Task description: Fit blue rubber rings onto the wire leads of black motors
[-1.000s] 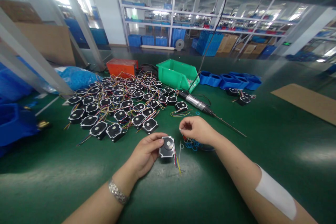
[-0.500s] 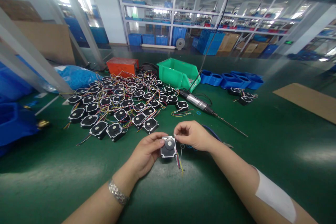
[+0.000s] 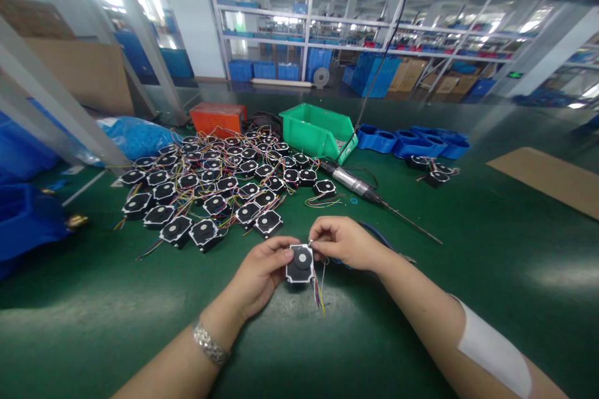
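My left hand [image 3: 259, 274] grips a small black motor [image 3: 299, 264] with a white-edged face and a grey round hub, held just above the green table. Coloured wires [image 3: 319, 292] hang from the motor's right side. My right hand [image 3: 344, 242] is pinched at the motor's upper right corner, fingers closed on something too small to name. A wristband sits on my left wrist.
A big heap of the same black motors [image 3: 210, 184] with coloured wires covers the table beyond my hands. An electric screwdriver [image 3: 358, 188] lies to the right of the heap. Behind stand a green bin [image 3: 316, 131], an orange box [image 3: 218, 117] and blue trays [image 3: 412, 142].
My right hand has moved left from the small blue rings on the table to the motor's upper right corner. My left hand has kept the motor nearly still.
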`<action>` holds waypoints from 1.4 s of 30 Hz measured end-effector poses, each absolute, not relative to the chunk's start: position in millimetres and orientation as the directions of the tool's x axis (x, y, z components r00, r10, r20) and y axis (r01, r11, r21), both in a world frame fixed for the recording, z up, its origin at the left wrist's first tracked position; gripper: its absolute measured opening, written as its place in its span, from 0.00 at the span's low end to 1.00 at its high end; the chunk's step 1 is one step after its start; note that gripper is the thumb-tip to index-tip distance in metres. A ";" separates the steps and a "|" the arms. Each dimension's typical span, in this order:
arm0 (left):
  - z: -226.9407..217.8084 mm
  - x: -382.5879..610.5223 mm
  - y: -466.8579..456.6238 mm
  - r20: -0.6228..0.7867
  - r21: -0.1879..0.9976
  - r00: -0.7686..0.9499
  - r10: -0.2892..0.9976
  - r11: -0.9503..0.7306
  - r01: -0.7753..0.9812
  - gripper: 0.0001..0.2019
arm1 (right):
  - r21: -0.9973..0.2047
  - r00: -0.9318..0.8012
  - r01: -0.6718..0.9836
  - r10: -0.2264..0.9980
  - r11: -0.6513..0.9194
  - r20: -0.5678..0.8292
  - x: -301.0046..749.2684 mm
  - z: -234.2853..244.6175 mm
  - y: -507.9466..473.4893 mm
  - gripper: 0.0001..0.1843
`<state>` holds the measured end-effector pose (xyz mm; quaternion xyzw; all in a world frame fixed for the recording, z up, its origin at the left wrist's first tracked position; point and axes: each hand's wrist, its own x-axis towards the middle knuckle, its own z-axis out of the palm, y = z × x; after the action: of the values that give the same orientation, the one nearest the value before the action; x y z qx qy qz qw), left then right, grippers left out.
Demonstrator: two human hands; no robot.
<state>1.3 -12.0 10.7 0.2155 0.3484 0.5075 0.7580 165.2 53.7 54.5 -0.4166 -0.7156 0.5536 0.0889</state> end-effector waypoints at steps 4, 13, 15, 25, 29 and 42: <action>11.7 0.5 -13.1 -0.319 0.686 0.231 0.919 0.393 -0.612 0.12 | -0.805 -0.642 0.561 0.715 0.191 -0.277 164.6 61.0 51.5 0.06; 11.4 1.4 -12.3 -0.334 0.683 0.212 0.918 0.391 -0.617 0.12 | -0.782 -0.625 0.582 0.738 0.223 -0.255 162.6 64.6 49.6 0.06; 10.9 1.2 -11.8 -0.328 0.683 0.213 0.921 0.386 -0.620 0.12 | -0.788 -0.619 0.582 0.739 0.201 -0.268 161.9 64.0 49.9 0.07; 9.4 -2.4 -10.1 -0.329 0.649 0.196 0.924 0.372 -0.663 0.11 | -0.862 -0.561 0.501 0.786 0.074 -0.258 157.9 56.6 45.5 0.10; 10.7 -3.8 -9.5 -0.332 0.648 0.187 0.924 0.368 -0.667 0.11 | -0.863 -0.500 0.504 0.806 -0.026 -0.316 152.3 52.0 43.1 0.10; 11.6 -2.4 -10.1 -0.345 0.664 0.173 0.922 0.371 -0.649 0.12 | -0.903 -0.453 0.423 0.847 -0.070 -0.278 155.9 52.1 45.5 0.09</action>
<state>-2.4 -10.1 11.6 0.1869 0.3654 0.5289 0.7428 155.9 45.5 52.1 -0.4857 -0.6537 0.5469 0.1940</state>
